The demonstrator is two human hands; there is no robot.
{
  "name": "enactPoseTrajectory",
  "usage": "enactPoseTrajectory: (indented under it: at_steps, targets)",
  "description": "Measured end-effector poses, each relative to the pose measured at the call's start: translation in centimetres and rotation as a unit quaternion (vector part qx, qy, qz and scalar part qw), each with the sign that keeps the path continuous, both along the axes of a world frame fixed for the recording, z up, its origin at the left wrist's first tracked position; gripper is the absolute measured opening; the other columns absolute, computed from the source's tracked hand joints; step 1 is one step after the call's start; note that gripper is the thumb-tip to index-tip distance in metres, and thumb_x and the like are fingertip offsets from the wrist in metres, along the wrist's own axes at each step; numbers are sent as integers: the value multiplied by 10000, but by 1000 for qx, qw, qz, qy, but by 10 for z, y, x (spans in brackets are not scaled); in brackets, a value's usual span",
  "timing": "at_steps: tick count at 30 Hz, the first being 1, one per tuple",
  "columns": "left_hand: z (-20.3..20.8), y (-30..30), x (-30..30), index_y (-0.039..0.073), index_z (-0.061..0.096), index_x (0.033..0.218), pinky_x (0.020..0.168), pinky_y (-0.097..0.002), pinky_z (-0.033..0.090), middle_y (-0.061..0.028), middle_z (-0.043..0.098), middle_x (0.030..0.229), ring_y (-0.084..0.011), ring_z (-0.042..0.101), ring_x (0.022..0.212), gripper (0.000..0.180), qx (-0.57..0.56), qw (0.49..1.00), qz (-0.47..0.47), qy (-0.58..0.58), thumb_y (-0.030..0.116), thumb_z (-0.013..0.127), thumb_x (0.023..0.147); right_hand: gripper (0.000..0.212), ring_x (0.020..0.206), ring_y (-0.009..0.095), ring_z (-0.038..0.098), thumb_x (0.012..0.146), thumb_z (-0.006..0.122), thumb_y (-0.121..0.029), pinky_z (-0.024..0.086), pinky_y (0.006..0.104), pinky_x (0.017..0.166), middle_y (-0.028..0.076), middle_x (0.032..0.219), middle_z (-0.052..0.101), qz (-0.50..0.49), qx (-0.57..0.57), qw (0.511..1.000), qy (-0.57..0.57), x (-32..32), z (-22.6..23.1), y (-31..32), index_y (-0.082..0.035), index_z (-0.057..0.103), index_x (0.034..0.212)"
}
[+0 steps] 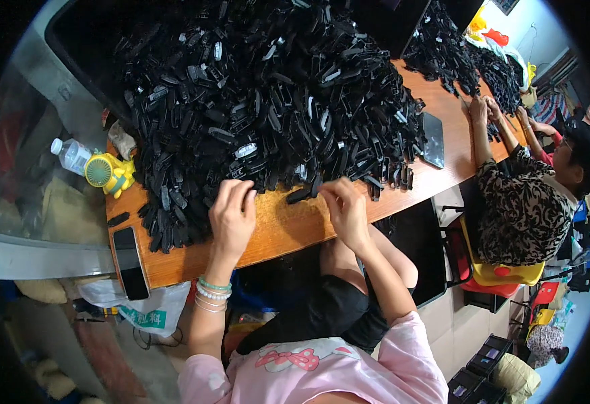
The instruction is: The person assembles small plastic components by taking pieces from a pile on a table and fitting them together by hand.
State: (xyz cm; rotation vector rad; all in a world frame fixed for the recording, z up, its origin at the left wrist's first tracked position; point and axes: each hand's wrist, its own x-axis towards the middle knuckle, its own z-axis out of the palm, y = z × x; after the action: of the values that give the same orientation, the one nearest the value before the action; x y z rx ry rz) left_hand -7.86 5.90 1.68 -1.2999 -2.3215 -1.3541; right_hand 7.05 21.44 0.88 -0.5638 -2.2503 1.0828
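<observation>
A large heap of small, elongated black plastic parts (241, 101) covers much of the wooden table (275, 229). My left hand (233, 219), with bracelets on its wrist, is at the heap's near edge. Its fingers are curled and closed, and what they may hold is lost against the dark parts. To its right, my right hand (346, 212) pinches a small black plastic part (316, 186) between thumb and fingers. Just left of those fingertips, another black part (300, 195) lies on the bare wood.
A phone (130, 262) lies at the table's left edge, near a yellow handheld fan (108, 174) and a plastic bottle (71, 156). Right of the heap rests a dark flat device (432, 140). Further right, a seated person (531, 202) handles similar black parts (443, 50).
</observation>
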Motion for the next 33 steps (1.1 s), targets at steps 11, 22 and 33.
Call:
enactPoseTrajectory:
  at_steps: [11, 22, 33]
  targets:
    - [-44, 62, 40, 9, 537, 1078, 630, -429, 513, -206, 495, 1076, -392, 593, 808, 340, -99, 993, -59, 40, 95, 655, 772, 225, 827, 282, 516, 727, 675, -110, 414, 376, 710, 88, 869, 500, -35, 310, 949, -40, -63, 14, 24, -70, 584, 928]
    - [-55, 12, 57, -5, 504, 1009, 669, -408, 483, -176, 489, 989, -367, 564, 825, 294, -22, 998, -61, -27, 68, 668, 776, 307, 747, 318, 568, 735, 700, -83, 480, 369, 651, 131, 889, 527, 20, 120, 992, -27, -6, -23, -15, -28, 584, 1014]
    - [-48, -13, 54, 9, 532, 874, 628, -384, 466, -120, 524, 892, -304, 574, 757, 188, -47, 999, 0, 0, 63, 680, 771, 202, 742, 307, 557, 741, 601, 26, 474, 378, 649, 120, 863, 528, 105, 223, 966, -72, -3, -29, -20, -35, 586, 933]
